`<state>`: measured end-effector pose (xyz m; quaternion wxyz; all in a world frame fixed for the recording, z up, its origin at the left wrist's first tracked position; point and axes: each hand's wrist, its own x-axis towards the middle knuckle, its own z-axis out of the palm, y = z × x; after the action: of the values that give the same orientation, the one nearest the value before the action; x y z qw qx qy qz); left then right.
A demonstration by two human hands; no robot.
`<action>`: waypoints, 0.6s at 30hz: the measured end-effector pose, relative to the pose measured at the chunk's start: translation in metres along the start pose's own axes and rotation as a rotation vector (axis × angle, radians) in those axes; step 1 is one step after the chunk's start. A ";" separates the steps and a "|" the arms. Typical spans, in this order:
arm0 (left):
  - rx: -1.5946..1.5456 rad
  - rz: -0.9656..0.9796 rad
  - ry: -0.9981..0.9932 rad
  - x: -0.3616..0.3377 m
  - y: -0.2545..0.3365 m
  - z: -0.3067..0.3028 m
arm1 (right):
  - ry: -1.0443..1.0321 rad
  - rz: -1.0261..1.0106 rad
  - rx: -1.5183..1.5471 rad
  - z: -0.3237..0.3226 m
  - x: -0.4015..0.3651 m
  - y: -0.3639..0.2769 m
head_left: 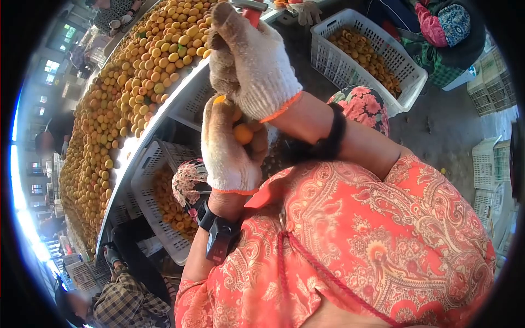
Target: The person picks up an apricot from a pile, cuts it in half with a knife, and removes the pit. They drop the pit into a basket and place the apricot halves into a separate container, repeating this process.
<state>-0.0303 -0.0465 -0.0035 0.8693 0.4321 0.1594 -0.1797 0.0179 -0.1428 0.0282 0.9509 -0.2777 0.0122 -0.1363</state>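
Note:
My left hand (229, 150), in a soiled white knit glove, is closed around a few orange apricots (243, 133). Just above and touching it is my right hand (254, 63), in the same kind of glove, its fingers wrapped round a red-handled tool (252, 13). A grey metal part of the tool shows at the top edge; the rest is hidden by the glove. Beyond both hands, a heap of whole apricots (147, 76) covers a long table with a pale metal edge (158, 117).
A white crate (407, 98) of split apricots stands at upper right. Another crate (143, 188) with apricot pieces is under the table edge. Co-workers sit nearby, one in a plaid shirt (123, 298), another in a patterned head covering (453, 24). Crates (486, 158) are stacked far right.

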 end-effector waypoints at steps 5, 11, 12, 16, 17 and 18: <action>0.301 0.290 -0.298 0.008 -0.006 -0.013 | -0.097 0.188 0.130 -0.020 0.009 0.002; 0.607 0.359 -0.287 0.037 -0.002 -0.038 | -0.017 0.148 0.082 -0.041 0.022 0.009; 0.700 0.461 -0.215 0.057 -0.006 -0.051 | -0.010 0.091 0.028 -0.046 0.026 0.011; 0.582 0.318 0.101 0.070 0.025 -0.075 | 0.138 -0.082 -0.349 -0.052 0.029 0.020; 0.480 0.223 0.096 0.066 0.036 -0.080 | 0.111 -0.039 -0.324 -0.062 0.030 0.021; 0.440 0.208 0.093 0.061 0.045 -0.085 | 0.147 0.008 -0.335 -0.061 0.027 0.021</action>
<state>0.0332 0.0366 -0.0478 0.7599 0.6327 0.1111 -0.0993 0.0432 -0.1650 -0.0334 0.8884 -0.4214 0.1055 -0.1487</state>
